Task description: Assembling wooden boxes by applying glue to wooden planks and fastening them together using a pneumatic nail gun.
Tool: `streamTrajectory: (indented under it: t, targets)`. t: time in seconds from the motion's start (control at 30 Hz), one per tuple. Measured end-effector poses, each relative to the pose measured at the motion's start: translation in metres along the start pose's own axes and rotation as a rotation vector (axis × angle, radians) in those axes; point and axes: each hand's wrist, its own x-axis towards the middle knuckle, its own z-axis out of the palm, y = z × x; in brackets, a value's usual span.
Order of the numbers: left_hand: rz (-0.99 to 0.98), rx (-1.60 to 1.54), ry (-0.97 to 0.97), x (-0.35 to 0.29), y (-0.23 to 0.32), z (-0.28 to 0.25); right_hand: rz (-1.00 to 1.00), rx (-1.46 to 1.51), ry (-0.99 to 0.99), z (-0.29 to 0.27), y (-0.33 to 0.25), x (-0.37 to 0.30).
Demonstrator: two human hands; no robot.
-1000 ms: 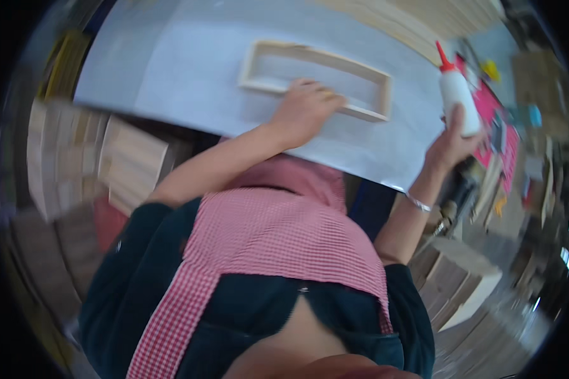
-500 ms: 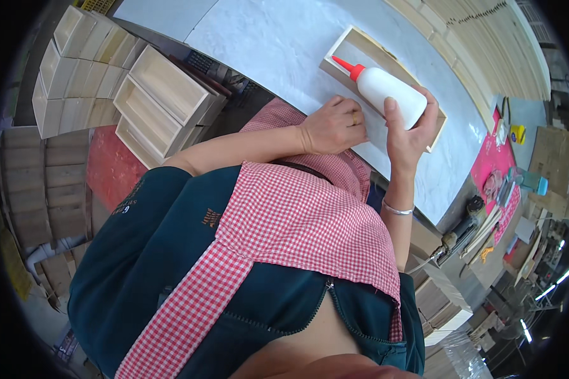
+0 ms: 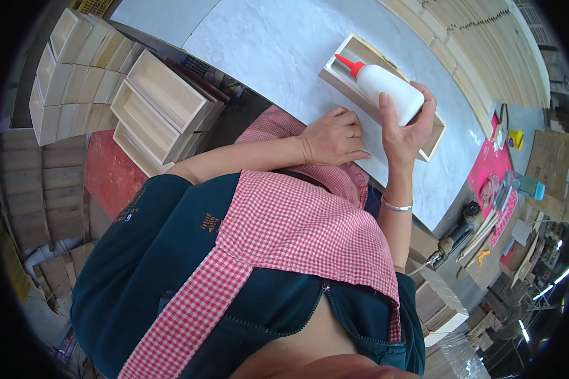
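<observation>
A white squeeze bottle (image 3: 392, 93) with a red pointed nozzle lies tilted in my right hand (image 3: 406, 126), its tip toward the upper left. My fingers wrap its base, with the thumb on the near side. Beneath the bottle, on the pale marbled tabletop (image 3: 265, 57), a narrow wooden box (image 3: 342, 81) rests with its open side up; the bottle and hand hide part of it. My left hand (image 3: 332, 136), with a ring on one finger, is at the table's near edge beside the box. Its fingers are loosely bent, the thumb apart, and no object shows in it.
To the left, shallow wooden boxes (image 3: 150, 120) sit on a red surface (image 3: 115, 169), beside a stack of small wooden boxes (image 3: 76, 82). Long wooden strips (image 3: 487, 44) line the table's far right. Beyond the right edge are a yellow container (image 3: 516, 139) and a turquoise-lidded container (image 3: 532, 187).
In the picture, the box and table sit slightly lower. The bottle has shifted a little toward the box's near side. My left thumb has stretched out from the curled fingers.
</observation>
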Motion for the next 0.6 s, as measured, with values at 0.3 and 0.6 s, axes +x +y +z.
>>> streamTrajectory:
  t: [0.3, 0.6]
  targets:
    - [-0.009, -0.016, -0.040, 0.002, 0.002, -0.005, -0.069, -0.079, 0.098, 0.011, 0.010, 0.028]
    - [-0.017, 0.020, -0.011, 0.003, 0.002, 0.000, -0.063, -0.134, 0.141, -0.001, 0.012, 0.029]
